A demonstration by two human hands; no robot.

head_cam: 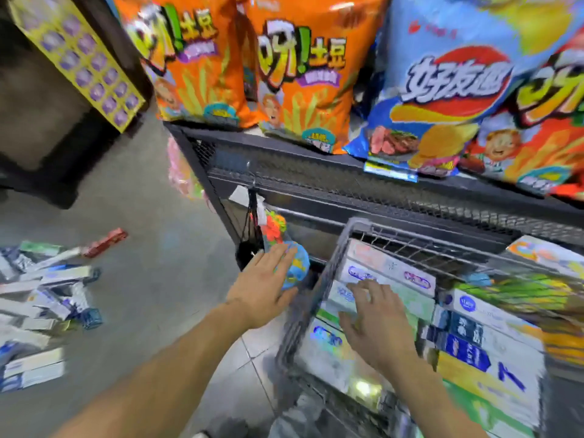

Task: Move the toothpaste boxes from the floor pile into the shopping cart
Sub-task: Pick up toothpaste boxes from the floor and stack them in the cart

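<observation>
View: head camera, looking forward and down; the picture is motion-blurred, most strongly at the lower right and left edges.

Left hand (264, 287): released, fingers straight and slightly spread, palm down, grasping nothing; it hangs outside the cart, in front of a blue-and-yellow toy ball (295, 267). Whether the fingertips touch the ball cannot be told.

Right hand (377, 324): released, fingers spread and loosely bent, palm down, grasping nothing; it is over the boxes at the cart's left end. Contact with the boxes below cannot be told.

Shopping cart (352, 230): grey wire basket at lower right, its far rim close against the shelf unit.

Toothpaste boxes in cart (392, 270): many long cartons, white, pale green and blue, lying flat in rows and filling the basket; printing is too blurred to read.

Floor pile (47, 298): a loose heap of white, blue and green toothpaste boxes on the grey floor (151, 279) at the left edge, well apart from the cart, lying at mixed angles.

Red box (106, 242): a single carton on the floor just beyond the pile's far corner.

Shelf unit (316, 184): black metal with mesh front, behind the cart.

Orange snack bags (294, 74): standing on the shelf top, with a blue snack bag (442, 90) beside them at the right.

Hanging toys (275, 229): bright orange-and-green items on a hook at the shelf's front corner, above the ball.
</observation>
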